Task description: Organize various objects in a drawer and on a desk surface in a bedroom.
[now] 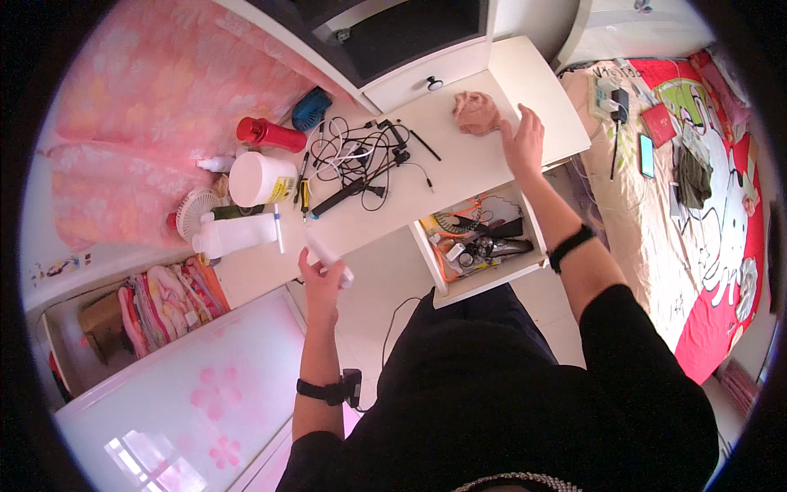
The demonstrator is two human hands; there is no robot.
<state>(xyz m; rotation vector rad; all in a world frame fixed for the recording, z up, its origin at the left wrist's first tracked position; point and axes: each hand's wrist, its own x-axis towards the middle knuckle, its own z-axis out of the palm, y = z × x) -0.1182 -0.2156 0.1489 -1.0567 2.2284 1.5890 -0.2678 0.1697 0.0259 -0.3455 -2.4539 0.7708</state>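
My left hand (323, 278) grips a slim white tube-like object (332, 259) over the desk's front edge. My right hand (524, 142) holds nothing, fingers apart, beside a crumpled pinkish-brown cloth (476, 112) on the white desk (393, 212). Whether the fingertips touch the cloth I cannot tell. Below my right forearm an open drawer (479, 273) holds cords, a spiral-bound item and small hardware. A tangle of black and white cables (359, 150) lies at the desk's middle, with a black stick with a blue tip (337, 198) and a yellow-and-black screwdriver (304, 198) by it.
At the left stand a white tub (255, 179), a red bottle (272, 134), a white bottle (237, 235) and a small fan (197, 209), near a pink curtain (154, 123). Folded clothes (169, 301) fill an open compartment. A bed (639, 246) at right bears a phone (646, 156) and power strip (604, 98).
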